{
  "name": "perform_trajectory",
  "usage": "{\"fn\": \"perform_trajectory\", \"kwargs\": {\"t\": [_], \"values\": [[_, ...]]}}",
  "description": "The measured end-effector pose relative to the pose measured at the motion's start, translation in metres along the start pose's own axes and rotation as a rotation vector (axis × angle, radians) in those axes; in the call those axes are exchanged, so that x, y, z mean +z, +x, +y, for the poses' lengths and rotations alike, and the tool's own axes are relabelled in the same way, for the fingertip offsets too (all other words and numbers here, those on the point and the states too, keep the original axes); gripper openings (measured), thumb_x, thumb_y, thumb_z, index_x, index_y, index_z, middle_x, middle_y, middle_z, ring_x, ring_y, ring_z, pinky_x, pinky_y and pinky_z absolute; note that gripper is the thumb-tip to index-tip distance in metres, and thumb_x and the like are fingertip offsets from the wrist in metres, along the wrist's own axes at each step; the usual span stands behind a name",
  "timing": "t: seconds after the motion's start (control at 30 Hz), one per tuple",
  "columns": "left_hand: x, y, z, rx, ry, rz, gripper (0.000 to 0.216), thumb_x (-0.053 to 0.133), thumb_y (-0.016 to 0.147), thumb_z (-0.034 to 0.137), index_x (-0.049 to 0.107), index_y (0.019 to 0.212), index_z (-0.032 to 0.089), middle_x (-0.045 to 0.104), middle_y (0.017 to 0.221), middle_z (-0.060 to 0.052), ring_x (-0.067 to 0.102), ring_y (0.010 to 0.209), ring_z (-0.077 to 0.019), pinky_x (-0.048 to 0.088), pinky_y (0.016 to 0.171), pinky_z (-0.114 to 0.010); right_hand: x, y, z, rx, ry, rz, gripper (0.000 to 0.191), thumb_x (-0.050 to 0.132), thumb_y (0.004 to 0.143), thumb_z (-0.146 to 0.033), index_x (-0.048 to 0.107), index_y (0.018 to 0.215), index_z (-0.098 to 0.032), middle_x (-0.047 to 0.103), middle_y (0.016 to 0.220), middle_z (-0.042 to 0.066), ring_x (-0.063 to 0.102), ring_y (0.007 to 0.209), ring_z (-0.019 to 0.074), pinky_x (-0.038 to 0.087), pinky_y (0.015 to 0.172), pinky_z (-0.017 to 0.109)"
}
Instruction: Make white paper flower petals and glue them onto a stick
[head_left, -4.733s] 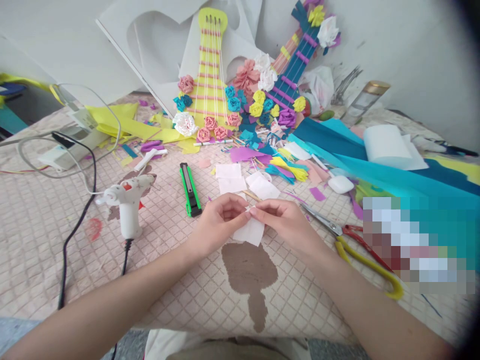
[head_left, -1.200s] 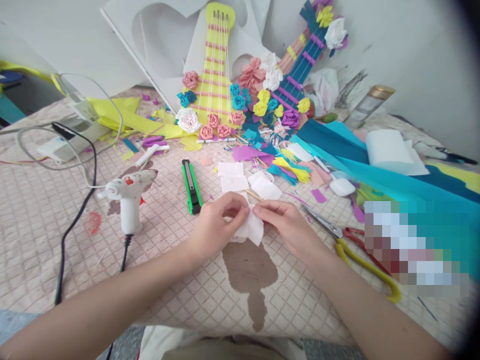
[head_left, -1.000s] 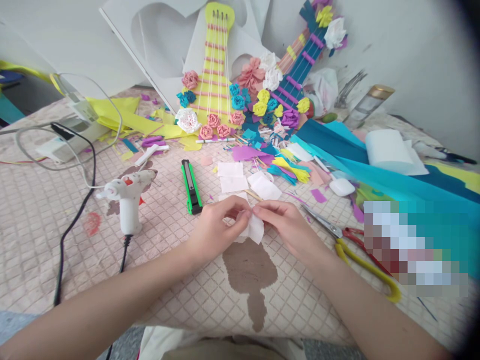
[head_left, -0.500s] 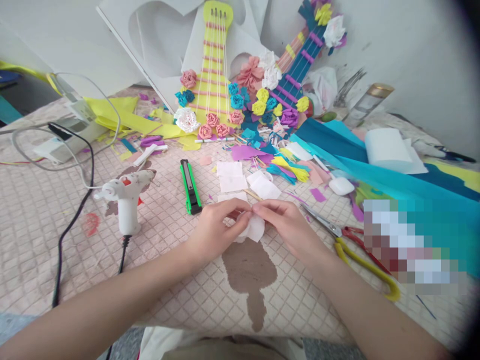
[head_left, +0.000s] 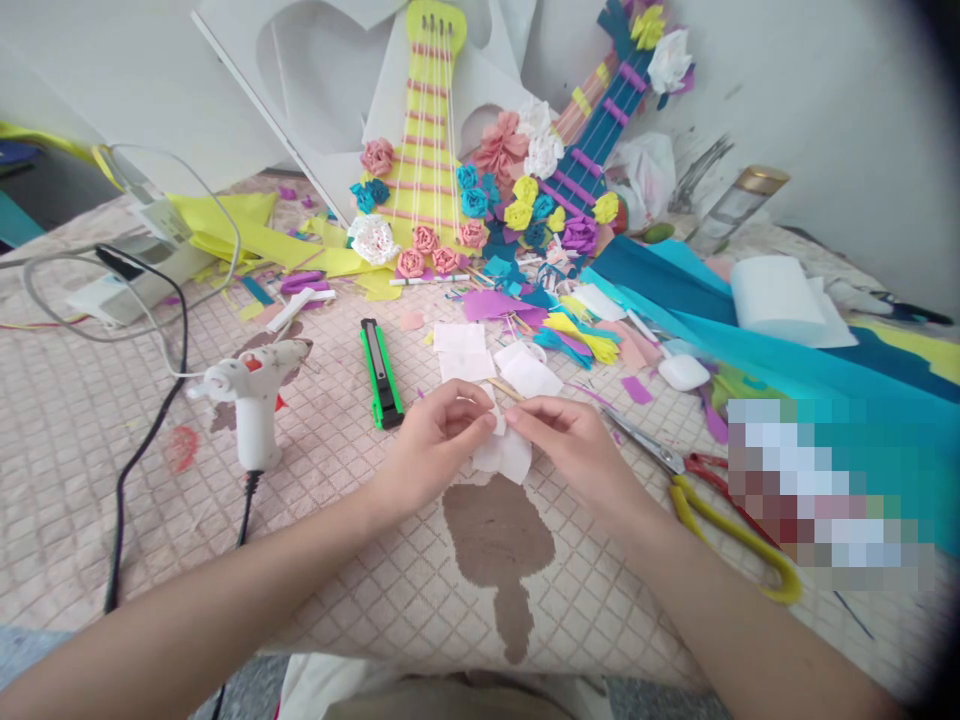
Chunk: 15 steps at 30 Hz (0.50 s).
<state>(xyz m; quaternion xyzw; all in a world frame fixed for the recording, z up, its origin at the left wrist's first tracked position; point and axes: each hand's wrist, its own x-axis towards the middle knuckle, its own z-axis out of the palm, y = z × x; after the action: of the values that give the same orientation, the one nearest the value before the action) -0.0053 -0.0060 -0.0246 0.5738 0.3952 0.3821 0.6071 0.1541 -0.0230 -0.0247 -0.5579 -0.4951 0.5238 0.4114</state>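
My left hand (head_left: 439, 432) has its fingers curled, with thumb and fingertips closed at the left edge of a small white crepe paper piece (head_left: 504, 458). On the other side my right hand (head_left: 562, 438) pinches the same paper near its top. The paper's lower part hangs free between the hands. Just beyond the fingertips lie loose white paper squares (head_left: 461, 350), another white piece (head_left: 529, 370) and a thin wooden stick (head_left: 504, 389). A green utility knife (head_left: 381, 375) lies to the left of my left hand. Some fingertips are hidden behind the paper.
A white glue gun (head_left: 251, 400) stands at left, its cord running forward. Red-and-yellow-handled scissors (head_left: 697, 480) lie at right, near a white paper roll (head_left: 776, 300) and blue crepe sheets (head_left: 675, 300). A yellow paper guitar (head_left: 427, 180) with paper flowers leans at the back among scraps.
My left hand has risen slightly and its fingers have loosened apart from the right hand's. More of the white paper now shows between the fingertips. My right hand has barely moved.
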Motion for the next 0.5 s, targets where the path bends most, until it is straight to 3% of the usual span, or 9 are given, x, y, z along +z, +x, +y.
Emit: {"fn": "perform_trajectory", "kwargs": {"t": [0.5], "values": [[0.0012, 0.0002, -0.0014, -0.006, 0.023, 0.052, 0.014, 0.059, 0.077, 0.022, 0.05, 0.086, 0.017, 0.06, 0.065, 0.002, 0.054, 0.056, -0.0081, 0.04, 0.049, -0.017, -0.0007, -0.0011, -0.0009, -0.026, -0.041, 0.003, 0.026, 0.061, 0.075, -0.042, 0.071, 0.081, -0.018, 0.063, 0.07, 0.002, 0.051, 0.059, 0.0125, 0.037, 0.051, 0.024]]}}
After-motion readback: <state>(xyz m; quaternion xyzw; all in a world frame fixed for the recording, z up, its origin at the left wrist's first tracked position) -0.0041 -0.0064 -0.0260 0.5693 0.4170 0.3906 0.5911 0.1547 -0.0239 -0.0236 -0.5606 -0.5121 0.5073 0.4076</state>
